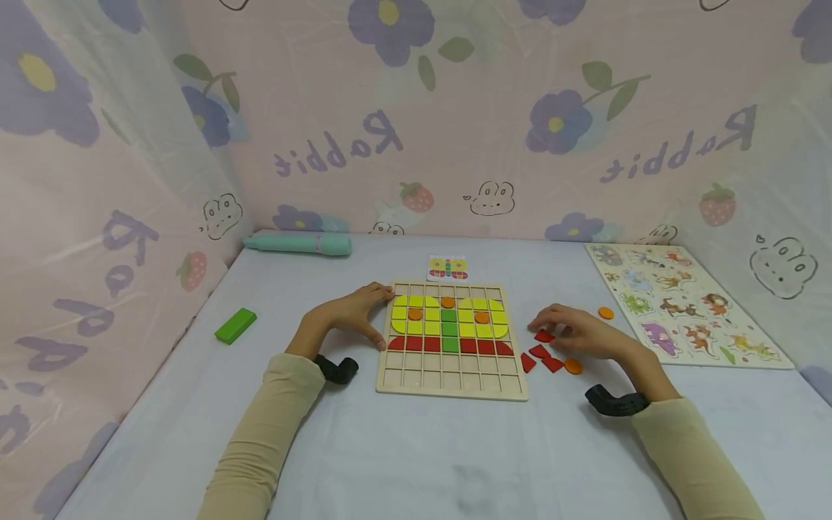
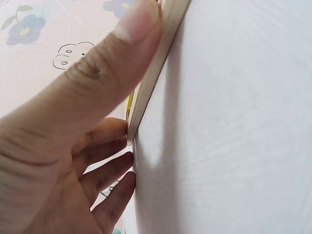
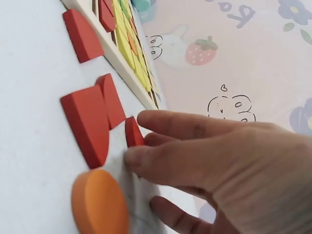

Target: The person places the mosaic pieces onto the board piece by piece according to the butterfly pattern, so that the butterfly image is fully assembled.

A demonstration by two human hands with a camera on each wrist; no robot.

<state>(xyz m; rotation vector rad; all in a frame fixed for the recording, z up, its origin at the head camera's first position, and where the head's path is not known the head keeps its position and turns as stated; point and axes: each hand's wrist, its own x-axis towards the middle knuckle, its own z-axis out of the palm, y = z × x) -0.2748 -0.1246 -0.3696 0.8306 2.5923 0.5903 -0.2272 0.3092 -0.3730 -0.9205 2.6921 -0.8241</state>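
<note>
A wooden grid board point(image 1: 453, 383) carries yellow, green, red and orange pieces laid out like a butterfly. My left hand point(image 1: 354, 310) is at its left edge, thumb and fingertips against the rim; in the left wrist view the thumb point(image 2: 136, 29) lies along the board's side. Beyond the right edge, several loose red pieces point(image 1: 552, 364) with one rounded corner lie on the cloth. Over them is my right hand point(image 1: 581, 332). In the right wrist view its thumb and index finger are on either side of one red piece point(image 3: 133, 131), fingertips right at it.
Orange discs point(image 1: 573, 366) lie near the red pieces. An animal picture board point(image 1: 689, 303) is at the far right, and a small pattern card point(image 1: 447, 268) behind the grid board. To the left are a green block point(image 1: 236, 326) and a teal tube-shaped case point(image 1: 299, 243).
</note>
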